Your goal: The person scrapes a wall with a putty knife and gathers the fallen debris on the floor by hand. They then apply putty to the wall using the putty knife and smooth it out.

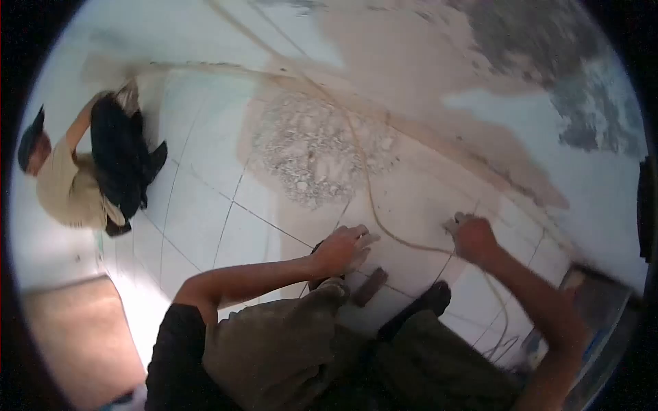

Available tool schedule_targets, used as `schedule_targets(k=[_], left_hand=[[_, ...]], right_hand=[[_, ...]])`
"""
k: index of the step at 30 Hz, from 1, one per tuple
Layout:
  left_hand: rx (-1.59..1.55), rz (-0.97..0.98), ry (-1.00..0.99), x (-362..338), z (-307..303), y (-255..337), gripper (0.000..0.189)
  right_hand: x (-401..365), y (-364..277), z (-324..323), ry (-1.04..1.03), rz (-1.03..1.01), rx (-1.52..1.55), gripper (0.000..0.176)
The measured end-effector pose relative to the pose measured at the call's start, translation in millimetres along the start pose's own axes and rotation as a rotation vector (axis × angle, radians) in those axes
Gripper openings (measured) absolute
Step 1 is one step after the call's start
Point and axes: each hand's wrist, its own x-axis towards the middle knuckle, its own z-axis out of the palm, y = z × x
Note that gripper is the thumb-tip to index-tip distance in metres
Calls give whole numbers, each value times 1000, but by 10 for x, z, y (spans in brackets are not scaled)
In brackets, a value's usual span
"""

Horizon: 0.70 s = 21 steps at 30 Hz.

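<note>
The wall point(397, 51) ahead of us is blotched, pale paint giving way to bare plaster and dark grey patches, and it meets a dusty floor of white tiles point(199, 212). Off to the left, well apart, a second person point(68, 192) in a tan shirt and dark trousers is crouched by the foot of that wall. Nearer, a broad heap of crumbled plaster rubble point(308, 154) lies against the wall's base. A thin tan cord point(369, 181) comes down across the heap and bends right, passing just beside the worker's right hand. One dark shoe point(439, 298) is planted on the tiles below. The right hand point(473, 236) has its fingers bent in; from here I can't tell whether anything is pinched there. The left hand point(346, 250), forearm reaching across above the knee, has its fingers loosely apart, with nothing visible in them. Smallest of all, a reddish-brown block point(370, 286) lies on the floor between the worker's feet, touched by neither hand as far as I can see. It sits on the body side of the left fingertips and slightly right of them, long axis slanting up and rightward; the left hand is clearly the nearer one.
</note>
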Motion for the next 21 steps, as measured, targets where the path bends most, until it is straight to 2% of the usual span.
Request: schedule_targets(k=[1, 2, 3, 5, 6, 7, 9, 11, 13, 15, 17, 18, 20, 21], left_hand=[[22, 9, -49, -23, -32, -57, 38], [77, 71, -69, -43, -62, -125, 35], [106, 21, -25, -56, -114, -205, 35], [106, 141, -284, -97, -250, -356, 32], [176, 181, -362, -87, -337, -427, 30], [208, 146, -345, -106, -459, -410, 30], [210, 52, -814, 32, -696, -347, 31], [174, 135, -833, 144, -814, -210, 29], [335, 291, -1191, 307, -848, 31, 32], [437, 357, -1213, 420, -587, 124, 33], [172, 315, -603, 456, -630, 207, 35], [180, 334, -620, 466, -629, 106, 35], [-46, 262, -377, 394, -459, -102, 36], [58, 204, -505, 377, -511, -112, 37]], right_hand=[[94, 47, 309, 34, 74, 46, 19], [28, -25, 263, 90, 10, 16, 20], [-60, -110, 183, 151, -56, -1, 20], [-117, -119, 108, 170, -134, 50, 22], [-108, -71, 88, 60, -120, 27, 23], [-124, -13, 99, -39, -96, 1, 24], [-240, 115, 96, -141, -126, -157, 26], [-379, 177, 139, -160, -189, -211, 27], [-376, 76, 118, -83, -178, -181, 26], [-274, 11, 306, 241, -110, 60, 28], [-182, -166, 389, 309, -20, 96, 31], [-182, -237, 428, 356, 13, 117, 32], [-271, -317, 519, 437, 53, 121, 32], [-306, -323, 524, 429, 82, 137, 34]])
